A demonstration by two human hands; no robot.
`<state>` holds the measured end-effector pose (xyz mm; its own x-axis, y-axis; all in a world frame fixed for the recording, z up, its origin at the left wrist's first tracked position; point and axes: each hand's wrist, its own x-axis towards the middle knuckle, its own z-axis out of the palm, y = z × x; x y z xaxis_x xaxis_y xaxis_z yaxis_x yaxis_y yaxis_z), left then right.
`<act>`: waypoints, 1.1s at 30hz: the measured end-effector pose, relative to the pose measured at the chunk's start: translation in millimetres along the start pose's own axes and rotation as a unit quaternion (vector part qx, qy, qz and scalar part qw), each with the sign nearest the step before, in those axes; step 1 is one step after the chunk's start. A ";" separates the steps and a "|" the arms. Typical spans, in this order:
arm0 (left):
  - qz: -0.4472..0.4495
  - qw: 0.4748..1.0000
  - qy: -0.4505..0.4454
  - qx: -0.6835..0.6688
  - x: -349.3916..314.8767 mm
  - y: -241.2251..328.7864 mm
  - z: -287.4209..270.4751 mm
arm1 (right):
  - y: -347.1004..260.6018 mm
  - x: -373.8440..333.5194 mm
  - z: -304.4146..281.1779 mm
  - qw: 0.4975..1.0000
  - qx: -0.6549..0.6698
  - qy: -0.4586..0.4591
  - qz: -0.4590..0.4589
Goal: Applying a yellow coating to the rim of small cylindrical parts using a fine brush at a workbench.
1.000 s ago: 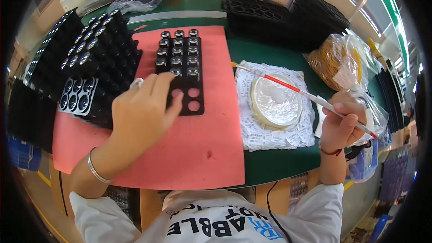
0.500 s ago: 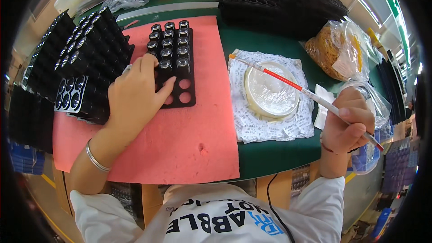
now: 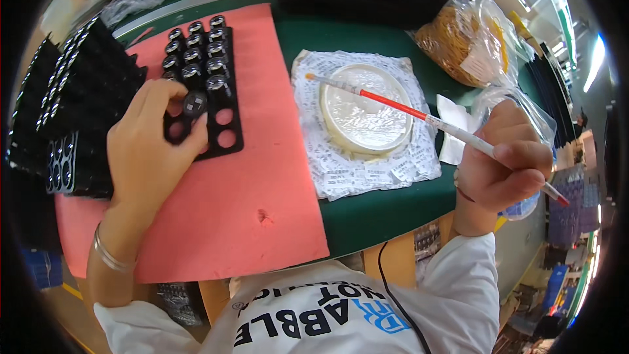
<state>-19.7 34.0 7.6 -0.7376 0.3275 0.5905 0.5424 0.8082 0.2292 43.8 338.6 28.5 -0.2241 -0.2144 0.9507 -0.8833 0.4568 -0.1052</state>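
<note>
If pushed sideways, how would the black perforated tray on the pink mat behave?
The black perforated tray looks thin and flat, so it would probably slide rather than tip. The foam-like pink mat may grip it. Its small cylindrical caps look loose and might jostle.

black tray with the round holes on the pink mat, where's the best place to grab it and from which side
Probably the near short edge of the black tray, where the holes stand empty. The far rows hold small round parts, so gripping there could knock them. It lies flat on the pink mat; pinch the rim from the near right corner, since the left hand covers the near left.
</note>
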 end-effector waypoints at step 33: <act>-0.210 0.842 -0.266 -0.420 -20.6 8.4 -6.6 | 22.8 16.2 4.7 0.902 0.239 0.223 0.281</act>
<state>2.7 30.8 2.4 -0.8899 0.4525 -0.0578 0.1171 0.3491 0.9297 18.1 341.5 40.1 -0.5987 0.3521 0.7194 -0.7819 -0.0620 -0.6204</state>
